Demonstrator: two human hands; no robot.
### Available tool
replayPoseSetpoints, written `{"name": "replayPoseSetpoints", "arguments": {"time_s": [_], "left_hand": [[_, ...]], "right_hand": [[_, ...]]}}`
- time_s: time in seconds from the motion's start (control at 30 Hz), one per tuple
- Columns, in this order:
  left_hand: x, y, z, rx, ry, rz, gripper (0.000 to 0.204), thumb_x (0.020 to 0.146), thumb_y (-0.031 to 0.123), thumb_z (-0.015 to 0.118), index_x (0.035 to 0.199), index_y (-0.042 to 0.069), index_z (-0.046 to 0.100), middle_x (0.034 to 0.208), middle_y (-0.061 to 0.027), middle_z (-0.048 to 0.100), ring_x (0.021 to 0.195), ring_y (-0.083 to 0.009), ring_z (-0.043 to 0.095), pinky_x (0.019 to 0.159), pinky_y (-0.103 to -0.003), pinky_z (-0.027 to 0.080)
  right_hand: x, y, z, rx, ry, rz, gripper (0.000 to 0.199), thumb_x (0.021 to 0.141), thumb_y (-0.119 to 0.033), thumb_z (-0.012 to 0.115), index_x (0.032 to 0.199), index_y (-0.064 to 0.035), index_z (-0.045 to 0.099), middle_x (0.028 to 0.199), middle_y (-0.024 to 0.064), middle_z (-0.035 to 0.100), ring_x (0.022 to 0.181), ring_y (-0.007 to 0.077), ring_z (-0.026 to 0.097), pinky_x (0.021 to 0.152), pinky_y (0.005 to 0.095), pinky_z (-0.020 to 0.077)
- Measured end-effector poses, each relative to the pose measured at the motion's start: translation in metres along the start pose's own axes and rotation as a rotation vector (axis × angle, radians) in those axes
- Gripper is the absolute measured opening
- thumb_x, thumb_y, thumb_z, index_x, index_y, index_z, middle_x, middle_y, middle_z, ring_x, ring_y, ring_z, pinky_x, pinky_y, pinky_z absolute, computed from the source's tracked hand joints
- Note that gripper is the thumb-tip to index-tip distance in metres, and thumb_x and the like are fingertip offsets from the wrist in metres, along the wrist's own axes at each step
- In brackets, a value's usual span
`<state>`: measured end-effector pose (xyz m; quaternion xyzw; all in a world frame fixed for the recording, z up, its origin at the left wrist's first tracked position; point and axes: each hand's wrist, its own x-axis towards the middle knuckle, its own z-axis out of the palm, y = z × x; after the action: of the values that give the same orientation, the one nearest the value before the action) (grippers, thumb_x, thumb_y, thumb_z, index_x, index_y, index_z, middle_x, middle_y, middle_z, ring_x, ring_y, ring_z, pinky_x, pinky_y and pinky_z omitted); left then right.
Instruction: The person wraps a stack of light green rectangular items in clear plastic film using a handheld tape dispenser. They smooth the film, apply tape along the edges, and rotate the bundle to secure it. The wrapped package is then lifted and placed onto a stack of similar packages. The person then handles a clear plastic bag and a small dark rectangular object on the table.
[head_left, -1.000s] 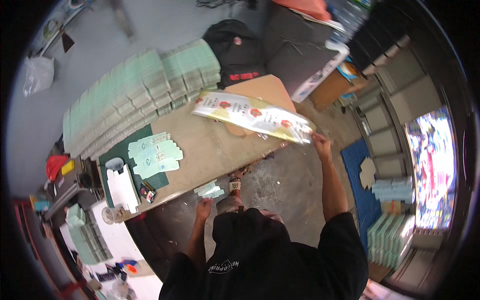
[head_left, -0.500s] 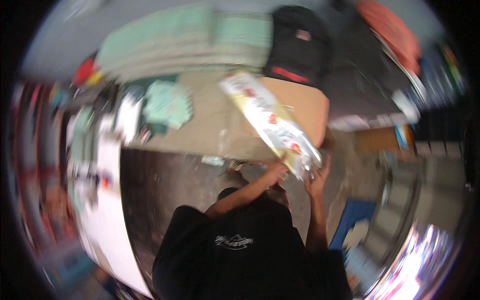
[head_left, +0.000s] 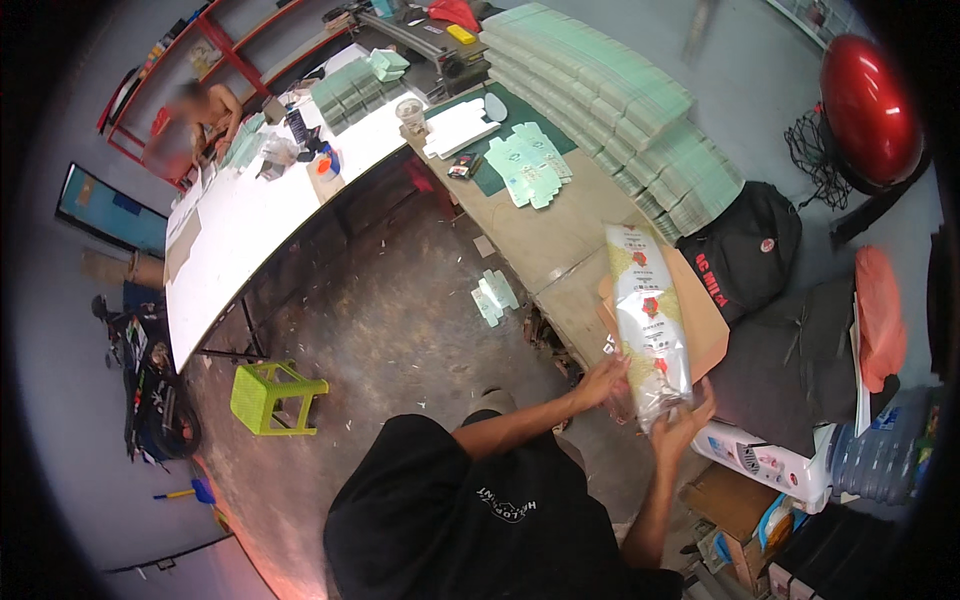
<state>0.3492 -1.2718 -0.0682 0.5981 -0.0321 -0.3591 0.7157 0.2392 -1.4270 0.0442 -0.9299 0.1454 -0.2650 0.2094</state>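
Observation:
A long plastic packet (head_left: 650, 310), whitish and silvery with gold patches and red printed motifs, slants over the near end of the worktable. Its far part lies over a tan board (head_left: 702, 325). My left hand (head_left: 600, 385) is closed at the lower left edge of the packet, its fingertips partly blurred. My right hand (head_left: 680, 428) grips the packet's crumpled near end from the right, the thumb side against the plastic.
The worktable (head_left: 570, 235) bears flat green cut cartons (head_left: 530, 165), tall green card stacks (head_left: 600, 100) and a black backpack (head_left: 748, 250). A white table (head_left: 240, 240) with a seated person (head_left: 205, 125) stands left. A green stool (head_left: 278, 397) is on the floor.
The view has swung round, bringing the white table and stool into sight. The packet stays in my hands and now points more straight away from me.

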Motion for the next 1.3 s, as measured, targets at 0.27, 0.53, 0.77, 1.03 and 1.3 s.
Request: {"name": "replayPoseSetpoints", "arguments": {"time_s": [0.27, 0.53, 0.77, 1.03, 1.3], "left_hand": [[0.046, 0.133, 0.001, 0.989, 0.059, 1.102, 0.077, 0.068, 0.024, 0.080, 0.140, 0.005, 0.058, 0.140, -0.0202, 0.059, 0.136, -0.0375, 0.052, 0.117, -0.061, 0.032], [-0.116, 0.263, -0.024, 0.543, -0.235, 1.344, 0.028, 0.074, 0.007, 0.071, 0.101, 0.001, 0.075, 0.091, -0.0158, 0.074, 0.081, -0.0353, 0.071, 0.074, -0.042, 0.057], [-0.191, 0.238, -0.090, 0.585, -0.571, 0.891, 0.024, 0.089, 0.024, 0.074, 0.097, 0.001, 0.075, 0.083, -0.0167, 0.073, 0.074, -0.0394, 0.069, 0.070, -0.043, 0.054], [-0.216, 0.150, -0.118, 0.358, -0.479, 0.739, 0.028, 0.090, 0.024, 0.075, 0.100, -0.003, 0.071, 0.087, -0.0221, 0.071, 0.079, -0.0377, 0.071, 0.070, -0.042, 0.053], [-0.221, 0.134, -0.155, 0.576, -0.353, 0.686, 0.030, 0.089, 0.025, 0.076, 0.102, -0.002, 0.073, 0.088, -0.0219, 0.072, 0.077, -0.0355, 0.071, 0.071, -0.042, 0.054]], "right_hand": [[0.154, -0.094, -0.101, 0.060, -0.216, -0.278, 0.014, 0.072, -0.006, 0.073, 0.079, 0.0026, 0.065, 0.125, 0.0240, 0.058, 0.120, 0.0431, 0.054, 0.103, 0.0490, 0.0414], [0.172, -0.247, -0.262, 0.155, -0.592, -0.120, 0.015, 0.070, 0.003, 0.070, 0.078, 0.0026, 0.058, 0.122, 0.0191, 0.055, 0.117, 0.0363, 0.054, 0.101, 0.0404, 0.0408], [0.116, -0.324, -0.246, -0.201, -0.700, -0.394, 0.020, 0.063, 0.008, 0.068, 0.080, 0.0020, 0.059, 0.098, 0.0172, 0.052, 0.100, 0.0355, 0.055, 0.086, 0.0419, 0.0456], [0.092, -0.351, -0.223, -0.126, -0.801, -0.416, 0.024, 0.065, 0.006, 0.073, 0.084, 0.0004, 0.060, 0.097, 0.0153, 0.048, 0.092, 0.0338, 0.053, 0.079, 0.0408, 0.0456], [0.092, -0.364, -0.225, -0.015, -0.772, -0.407, 0.017, 0.071, 0.008, 0.067, 0.083, 0.0018, 0.057, 0.094, 0.0161, 0.053, 0.089, 0.0345, 0.057, 0.075, 0.0405, 0.0457]]}}
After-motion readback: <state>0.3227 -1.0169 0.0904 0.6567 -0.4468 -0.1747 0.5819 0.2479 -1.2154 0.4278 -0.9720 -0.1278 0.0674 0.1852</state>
